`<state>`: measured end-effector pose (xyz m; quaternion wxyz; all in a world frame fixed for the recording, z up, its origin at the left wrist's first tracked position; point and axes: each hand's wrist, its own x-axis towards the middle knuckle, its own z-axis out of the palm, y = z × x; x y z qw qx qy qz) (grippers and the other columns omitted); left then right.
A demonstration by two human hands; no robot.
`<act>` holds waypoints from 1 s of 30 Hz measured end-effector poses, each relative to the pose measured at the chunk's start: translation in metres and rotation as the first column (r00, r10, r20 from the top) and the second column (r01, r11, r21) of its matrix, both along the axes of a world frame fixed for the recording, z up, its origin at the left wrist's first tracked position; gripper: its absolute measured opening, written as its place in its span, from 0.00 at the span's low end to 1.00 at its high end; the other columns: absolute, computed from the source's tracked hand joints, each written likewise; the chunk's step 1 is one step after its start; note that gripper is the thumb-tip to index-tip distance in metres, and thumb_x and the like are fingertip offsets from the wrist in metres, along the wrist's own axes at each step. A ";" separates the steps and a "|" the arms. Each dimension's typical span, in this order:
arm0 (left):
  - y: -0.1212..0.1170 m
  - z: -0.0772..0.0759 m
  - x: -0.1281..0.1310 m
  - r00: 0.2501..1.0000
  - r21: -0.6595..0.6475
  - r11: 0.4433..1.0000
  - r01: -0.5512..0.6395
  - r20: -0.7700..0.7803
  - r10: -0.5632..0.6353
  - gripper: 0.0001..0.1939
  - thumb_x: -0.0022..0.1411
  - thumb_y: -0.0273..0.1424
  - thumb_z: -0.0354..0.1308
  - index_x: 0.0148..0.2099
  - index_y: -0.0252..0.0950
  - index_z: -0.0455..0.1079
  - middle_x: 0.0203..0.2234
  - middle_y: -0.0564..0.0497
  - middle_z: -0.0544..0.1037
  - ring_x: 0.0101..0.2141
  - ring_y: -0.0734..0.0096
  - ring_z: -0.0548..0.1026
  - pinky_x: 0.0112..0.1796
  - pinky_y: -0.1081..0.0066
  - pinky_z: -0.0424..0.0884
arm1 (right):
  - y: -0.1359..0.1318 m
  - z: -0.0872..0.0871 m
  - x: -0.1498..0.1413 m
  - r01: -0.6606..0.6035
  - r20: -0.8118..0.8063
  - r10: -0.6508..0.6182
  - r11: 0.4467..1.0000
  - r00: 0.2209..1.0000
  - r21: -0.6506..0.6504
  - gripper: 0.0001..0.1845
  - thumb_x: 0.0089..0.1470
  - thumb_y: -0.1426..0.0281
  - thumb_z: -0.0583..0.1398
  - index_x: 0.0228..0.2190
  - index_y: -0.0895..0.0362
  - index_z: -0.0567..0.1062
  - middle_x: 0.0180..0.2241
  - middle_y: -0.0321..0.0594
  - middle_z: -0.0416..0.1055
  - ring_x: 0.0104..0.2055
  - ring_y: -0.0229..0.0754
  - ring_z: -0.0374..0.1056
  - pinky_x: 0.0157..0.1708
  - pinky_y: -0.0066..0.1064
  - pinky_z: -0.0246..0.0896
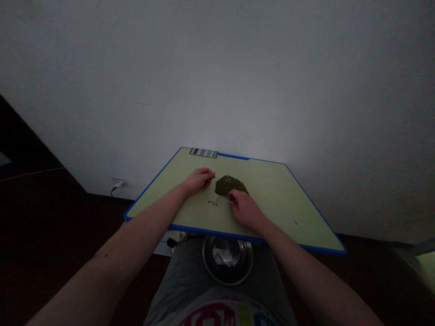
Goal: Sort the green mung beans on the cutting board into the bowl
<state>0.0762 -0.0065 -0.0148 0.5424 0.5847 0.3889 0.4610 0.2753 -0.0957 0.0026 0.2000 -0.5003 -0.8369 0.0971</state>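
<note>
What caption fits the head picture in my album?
Left hand and right hand beside a green pile on the board; bowl below.

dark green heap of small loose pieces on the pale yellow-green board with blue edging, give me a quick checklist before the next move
1. Heap gathered in one pile: ok, mostly.
2. Board free of strays: not ok; small dark bits lie near the heap and a thin dark sliver lies off to the right.
3. Right hand at the heap: ok, at its near edge; anything held: cannot tell.
4. Left hand apart from the heap: ok, left of it; anything pinched: cannot tell.
5. Round shiny metal bowl by the board's near edge: ok.
</note>
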 end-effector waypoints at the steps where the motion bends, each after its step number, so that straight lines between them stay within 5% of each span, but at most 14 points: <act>1: 0.000 0.000 0.000 1.000 -0.002 1.000 -0.001 -0.003 0.001 0.11 0.50 0.37 0.56 0.26 0.34 0.63 0.13 0.57 0.64 0.14 0.82 0.60 0.17 0.77 0.53 | -0.001 0.000 0.001 -0.008 -0.003 0.008 1.000 1.000 -0.003 0.10 0.49 0.78 0.52 0.35 0.59 0.67 0.34 0.41 0.68 0.38 0.39 0.61 0.39 0.29 0.52; 15: 0.002 -0.001 0.000 1.000 -0.004 1.000 0.008 0.018 -0.008 0.11 0.50 0.37 0.56 0.26 0.34 0.63 0.13 0.57 0.62 0.14 0.81 0.60 0.16 0.77 0.53 | -0.013 0.009 0.004 -0.252 -0.066 0.246 0.964 0.967 -0.090 0.08 0.46 0.80 0.54 0.31 0.59 0.67 0.31 0.39 0.68 0.34 0.37 0.60 0.34 0.26 0.52; 30: 0.003 -0.003 0.000 1.000 0.006 1.000 -0.002 -0.002 0.002 0.11 0.50 0.37 0.56 0.27 0.34 0.63 0.13 0.57 0.63 0.14 0.82 0.60 0.16 0.77 0.53 | -0.046 0.011 0.019 -0.192 -0.148 0.162 0.958 0.976 -0.215 0.07 0.47 0.79 0.54 0.31 0.58 0.67 0.31 0.38 0.68 0.32 0.36 0.61 0.32 0.26 0.53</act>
